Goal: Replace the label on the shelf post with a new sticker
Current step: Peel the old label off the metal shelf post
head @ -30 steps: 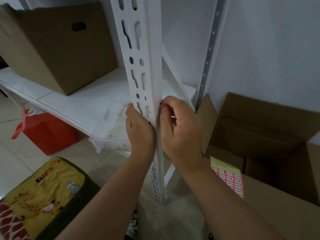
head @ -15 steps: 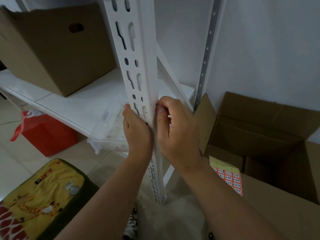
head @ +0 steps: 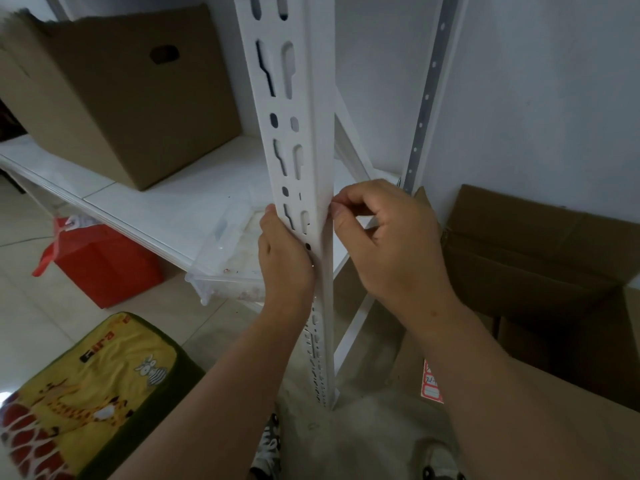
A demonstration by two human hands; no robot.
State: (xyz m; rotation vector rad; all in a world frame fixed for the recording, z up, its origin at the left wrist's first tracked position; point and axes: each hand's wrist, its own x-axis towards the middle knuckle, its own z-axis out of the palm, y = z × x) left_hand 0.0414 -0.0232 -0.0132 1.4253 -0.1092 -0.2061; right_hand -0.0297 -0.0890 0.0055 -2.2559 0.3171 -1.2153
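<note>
Fingertips (head: 337, 213) of the right hand (head: 388, 247) now pinch at the shelf post's (head: 301, 133) right edge, curled tighter than a moment ago, probably picking at the label, itself too small to see. Left hand (head: 284, 258) braces the post; sticker sheet (head: 431, 384) waits near right.

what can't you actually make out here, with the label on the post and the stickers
- Label: head view, the right hand pinches at the edge of the white slotted metal shelf post; no label can be made out, fingertips cover that spot.
- Left hand: whether it grips or only rests on the post is unclear.
- Red-bordered sticker sheet: mostly hidden by the right forearm; writing too small to read.
</note>
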